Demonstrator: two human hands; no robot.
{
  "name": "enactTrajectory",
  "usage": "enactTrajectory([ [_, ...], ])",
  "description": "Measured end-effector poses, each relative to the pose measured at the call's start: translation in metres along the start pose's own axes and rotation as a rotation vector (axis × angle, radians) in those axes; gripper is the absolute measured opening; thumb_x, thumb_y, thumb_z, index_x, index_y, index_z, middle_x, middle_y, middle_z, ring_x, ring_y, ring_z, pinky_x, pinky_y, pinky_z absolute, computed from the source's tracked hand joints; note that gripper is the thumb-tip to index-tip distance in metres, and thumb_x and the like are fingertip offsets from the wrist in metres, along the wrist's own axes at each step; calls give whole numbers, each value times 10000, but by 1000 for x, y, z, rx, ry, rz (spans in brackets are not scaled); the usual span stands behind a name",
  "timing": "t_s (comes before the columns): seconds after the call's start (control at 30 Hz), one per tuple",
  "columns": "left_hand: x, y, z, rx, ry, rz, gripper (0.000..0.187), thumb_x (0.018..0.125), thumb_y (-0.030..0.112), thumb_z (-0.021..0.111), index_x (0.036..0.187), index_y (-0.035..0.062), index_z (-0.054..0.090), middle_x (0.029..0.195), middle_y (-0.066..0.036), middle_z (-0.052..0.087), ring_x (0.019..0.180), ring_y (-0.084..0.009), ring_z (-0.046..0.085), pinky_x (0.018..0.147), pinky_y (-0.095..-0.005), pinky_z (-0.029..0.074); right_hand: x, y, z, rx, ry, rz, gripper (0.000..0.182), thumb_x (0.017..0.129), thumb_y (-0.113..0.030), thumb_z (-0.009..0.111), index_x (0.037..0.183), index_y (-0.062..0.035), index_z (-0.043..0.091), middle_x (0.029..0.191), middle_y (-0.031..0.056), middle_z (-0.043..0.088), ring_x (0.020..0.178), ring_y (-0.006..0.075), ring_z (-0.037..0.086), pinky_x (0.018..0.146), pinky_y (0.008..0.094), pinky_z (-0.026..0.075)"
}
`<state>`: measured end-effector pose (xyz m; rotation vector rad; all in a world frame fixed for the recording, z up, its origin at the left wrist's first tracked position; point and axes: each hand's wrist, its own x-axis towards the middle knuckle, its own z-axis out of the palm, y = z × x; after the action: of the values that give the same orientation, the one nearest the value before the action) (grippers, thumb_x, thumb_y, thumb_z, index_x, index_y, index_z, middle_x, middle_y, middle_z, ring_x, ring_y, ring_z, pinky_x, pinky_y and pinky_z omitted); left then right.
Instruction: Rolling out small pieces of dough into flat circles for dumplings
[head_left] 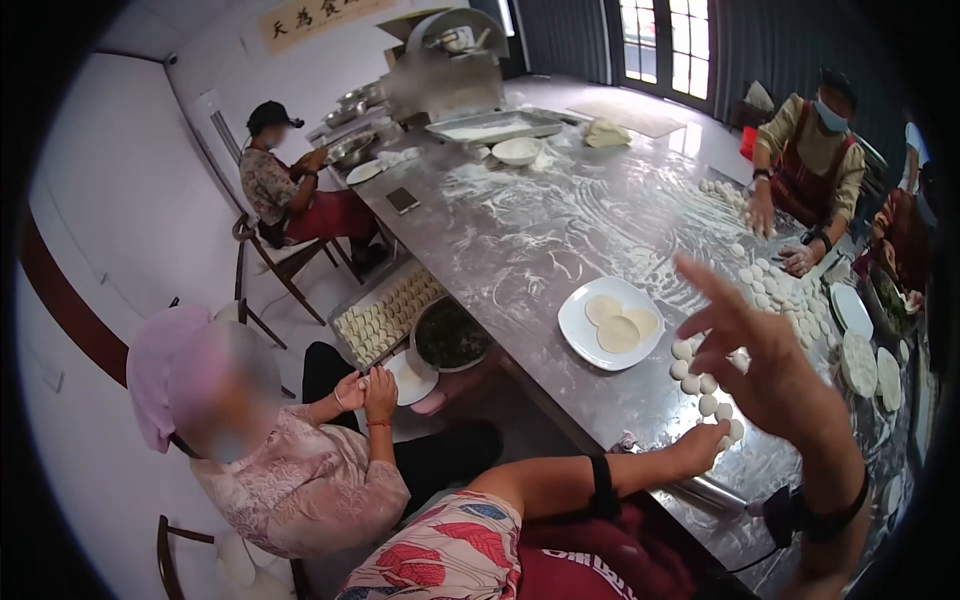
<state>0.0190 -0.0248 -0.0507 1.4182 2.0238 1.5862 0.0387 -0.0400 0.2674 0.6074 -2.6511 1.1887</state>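
My left hand (702,449) reaches low over the near edge of the steel table, its fingers closed at a small round dough piece (736,430). More flattened dough balls (708,405) lie in a curved row just beyond it. Raised above the table, my right hand (765,365) has its fingers spread and holds nothing; it covers part of the dough behind it. A white plate (580,335) with several thin round wrappers (618,334) sits left of the row. Near my right wrist, a shiny cylinder (708,494) lies along the table edge.
Flour covers the steel table (500,270). Across it, a co-worker (808,165) handles many dough pieces (790,300). Beside me on the left, a seated person (300,470) works near a tray of dumplings (385,315) and a bowl of green filling (450,335). Another person (285,190) sits farther back.
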Motion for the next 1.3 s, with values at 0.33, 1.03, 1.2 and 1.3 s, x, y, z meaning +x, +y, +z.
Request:
enactTrajectory([
  [0.33,1,15,-14,-52,-158,-27,184,834,62,496,997,-2,440,858,-261,590,857,-441,562,722,-490,433,-146,57,28,-412,72,406,584,654,43,692,1203,-39,511,1028,171,581,928,329,580,781,365,474],
  [1.03,1,2,-4,186,-286,19,192,739,193,530,818,34,601,863,-175,604,851,-364,571,746,-464,447,-280,146,103,-7,1113,505,131,889,-108,583,825,-28,502,761,46,527,676,115,544,577,232,466],
  [1.2,-2,27,-20,272,-350,-38,225,781,239,562,898,59,629,902,-166,611,887,-351,578,778,-439,457,-278,139,110,-141,1129,492,84,858,-35,587,835,-26,507,796,48,530,628,98,515,536,224,437],
  [1.3,0,39,-25,327,-375,-92,217,814,237,560,918,56,619,912,-161,611,901,-343,580,775,-425,460,-279,146,104,-105,1135,491,118,852,-69,624,827,-33,514,736,43,557,605,84,534,532,222,446],
])
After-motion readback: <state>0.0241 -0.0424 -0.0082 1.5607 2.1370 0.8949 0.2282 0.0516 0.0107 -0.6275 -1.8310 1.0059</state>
